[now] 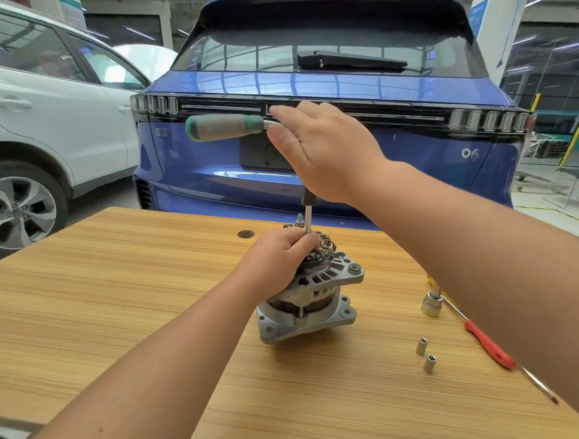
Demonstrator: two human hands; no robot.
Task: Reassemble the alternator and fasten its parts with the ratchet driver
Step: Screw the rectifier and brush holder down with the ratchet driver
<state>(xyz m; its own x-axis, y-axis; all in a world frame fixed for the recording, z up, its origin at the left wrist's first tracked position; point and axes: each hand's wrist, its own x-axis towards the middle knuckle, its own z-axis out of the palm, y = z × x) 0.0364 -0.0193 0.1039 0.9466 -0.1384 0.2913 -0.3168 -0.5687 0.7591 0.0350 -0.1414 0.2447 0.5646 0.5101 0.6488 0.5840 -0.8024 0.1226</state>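
Note:
A grey metal alternator (324, 289) stands upright on the wooden table (107, 293), with its finned rear end and terminal stud facing up. A ratchet driver sits on a thin vertical extension bar (308, 213) that runs down onto the alternator's top. Its green-and-grey handle (222, 127) points left. My left hand (275, 255) pinches the bar's lower end just above the alternator. My right hand (323, 150) lies flat over the ratchet head with its fingers straight, and the handle comes out between thumb and index finger. The ratchet head and the fastener are hidden.
Right of the alternator lie two small sockets (421, 346) (429, 363), a larger socket (432, 304) and a red-handled screwdriver (487, 345). A dark round disc (246, 234) sits near the table's far edge. A blue car (318, 173) stands behind the table, with a white car (50, 120) at the left.

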